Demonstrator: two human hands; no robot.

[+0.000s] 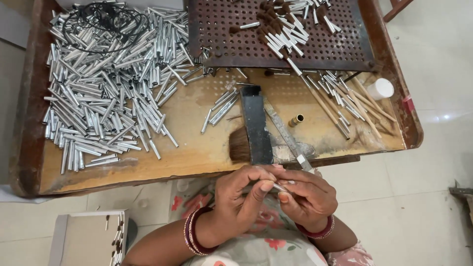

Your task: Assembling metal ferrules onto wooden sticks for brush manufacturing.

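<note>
1. Left hand (240, 197) and right hand (305, 197) meet just below the near edge of the wooden tray table (187, 152). Fingers of both are closed together around a small silver metal tube (279, 187), pinched between the fingertips; only its short end shows. Bangles on both wrists.
2. At 12 o'clock from the hands, touching distance: a flat black bar (256, 125) lying lengthwise on the tray, with a tuft of brown bristles (239, 144) against its left side. A grey metal strip (285, 135) runs beside it at 1 o'clock.
3. Further at 1 o'clock: a short brass ferrule (296, 120), lying alone.
4. At 2 o'clock: scattered wooden-handled brushes (345, 106) with silver ferrules, and a white cap (380, 88) near the tray's right rim.
5. At 12 to 1 o'clock, far edge: a dark brown perforated board (236, 39) carrying a heap of bristle-tipped tubes (286, 22).
6. At 10 to 11 o'clock: a big loose pile of shiny silver tubes (108, 83), thin and cylindrical; a coil of black wire (106, 22) sits on top at the back.
7. Tray wood is worn, pale, with a dark raised rim. Floor is pale glossy tile (423, 197). At 8 o'clock, a small grey cardboard box (86, 239) on the floor. Floral cloth (261, 244) covers the lap under the hands.
</note>
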